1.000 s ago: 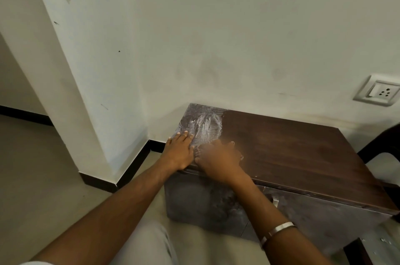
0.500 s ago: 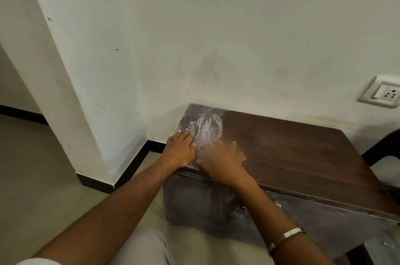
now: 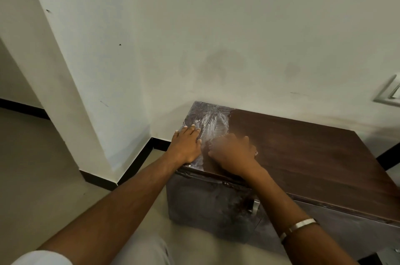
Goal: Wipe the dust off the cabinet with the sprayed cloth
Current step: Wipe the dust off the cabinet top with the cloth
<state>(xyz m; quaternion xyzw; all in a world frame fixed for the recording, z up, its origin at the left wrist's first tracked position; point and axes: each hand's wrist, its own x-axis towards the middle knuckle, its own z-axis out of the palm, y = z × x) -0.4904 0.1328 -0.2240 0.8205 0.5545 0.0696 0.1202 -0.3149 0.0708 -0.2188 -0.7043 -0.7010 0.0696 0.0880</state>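
A low dark brown cabinet [image 3: 303, 156] stands against the wall. The left end of its top carries a streaked white dust patch [image 3: 211, 123]. My left hand [image 3: 186, 145] lies flat on the top's front left corner, holding nothing. Just to its right, my right hand [image 3: 232, 156] presses down on the top with curled fingers at the dust patch's edge, blurred by motion. The cloth is almost fully hidden under that hand. Only a small pale bit [image 3: 256, 153] shows at its right side.
A white wall runs behind the cabinet, with a wall corner and black skirting [image 3: 129, 169] to the left. A switch socket [image 3: 389, 93] sits on the wall at the right edge. A metal handle [image 3: 255, 205] shows on the dusty cabinet front. A dark chair part [image 3: 389, 156] is at the right.
My right hand has slid slightly to the right along the cabinet top. The left hand stays flat on the corner. The view has shifted a little.
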